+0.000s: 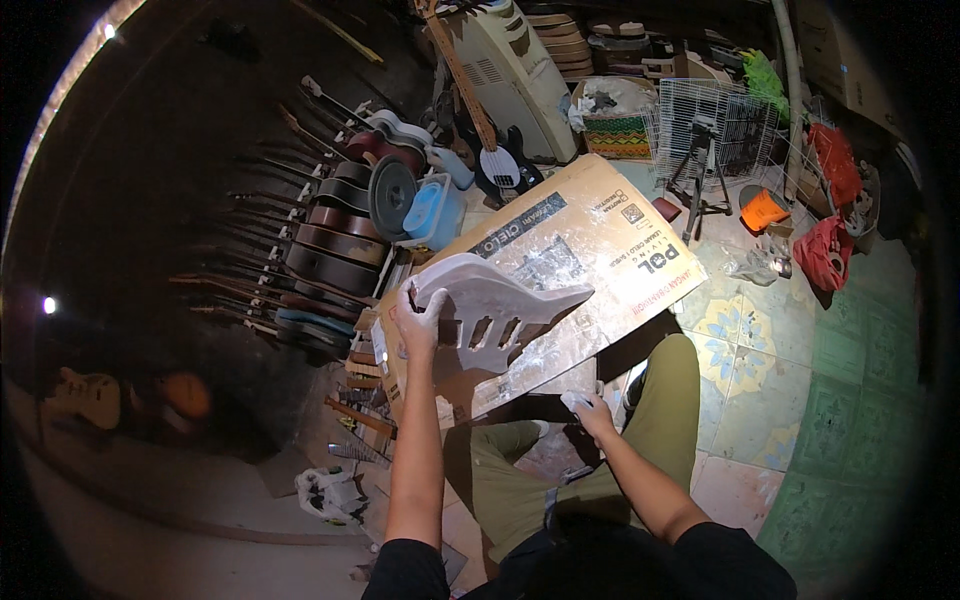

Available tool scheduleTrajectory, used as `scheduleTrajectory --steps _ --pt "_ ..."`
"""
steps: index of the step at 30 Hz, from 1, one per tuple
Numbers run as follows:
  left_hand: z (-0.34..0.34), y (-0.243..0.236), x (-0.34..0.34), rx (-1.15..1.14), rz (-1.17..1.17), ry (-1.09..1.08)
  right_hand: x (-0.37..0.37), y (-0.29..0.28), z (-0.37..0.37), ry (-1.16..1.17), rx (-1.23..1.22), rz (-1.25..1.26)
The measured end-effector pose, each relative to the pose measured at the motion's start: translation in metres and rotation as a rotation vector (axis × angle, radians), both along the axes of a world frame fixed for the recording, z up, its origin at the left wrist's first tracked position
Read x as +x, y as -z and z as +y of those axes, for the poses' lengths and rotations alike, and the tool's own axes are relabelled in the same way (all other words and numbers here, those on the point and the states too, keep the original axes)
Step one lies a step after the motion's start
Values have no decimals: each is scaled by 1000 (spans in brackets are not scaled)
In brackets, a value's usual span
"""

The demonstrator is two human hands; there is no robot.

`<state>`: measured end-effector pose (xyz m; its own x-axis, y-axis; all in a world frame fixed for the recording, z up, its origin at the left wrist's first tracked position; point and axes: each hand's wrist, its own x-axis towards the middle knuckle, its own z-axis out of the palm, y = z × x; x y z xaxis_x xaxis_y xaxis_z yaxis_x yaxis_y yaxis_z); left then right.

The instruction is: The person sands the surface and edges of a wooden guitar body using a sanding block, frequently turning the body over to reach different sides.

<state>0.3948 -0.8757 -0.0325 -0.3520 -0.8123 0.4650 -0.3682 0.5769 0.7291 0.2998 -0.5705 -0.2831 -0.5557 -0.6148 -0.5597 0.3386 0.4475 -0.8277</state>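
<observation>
My left hand [417, 325] grips the left edge of a white, dust-coated electric guitar body [497, 303] and holds it up above a flattened cardboard box [600, 225] on the floor. The body has cut-out cavities and two pointed horns. My right hand [590, 409] is lower, near my knee, closed on a small pale piece, likely sandpaper [578, 401]. White dust covers both hands and the cardboard. My legs in olive trousers [660, 400] are below.
A row of guitar bodies and necks [320, 250] leans along the left wall. A blue plastic container [432, 212], a bass guitar [497, 160], a wire cage [715, 125], a tripod [700, 180], red bags [825, 250] and patterned floor tiles [800, 380] surround the cardboard.
</observation>
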Motion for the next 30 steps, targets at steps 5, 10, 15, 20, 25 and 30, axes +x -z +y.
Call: scheduleTrajectory --steps 5,10,15,20,25,30 --pt "13 -7 -2 -10 -69 -61 -1 3 -1 12 8 21" --pt "22 -3 3 -55 -52 -76 -2 -9 1 7 29 32" --pt "39 -1 5 33 -56 -72 -3 5 1 17 -17 7" --pt "60 1 21 -103 -80 31 -2 4 0 14 23 -22" --pt "83 -10 25 -258 -185 98 -3 14 -2 -19 67 -65" --pt "110 -15 26 -259 -204 153 -1 18 -1 25 7 -70"
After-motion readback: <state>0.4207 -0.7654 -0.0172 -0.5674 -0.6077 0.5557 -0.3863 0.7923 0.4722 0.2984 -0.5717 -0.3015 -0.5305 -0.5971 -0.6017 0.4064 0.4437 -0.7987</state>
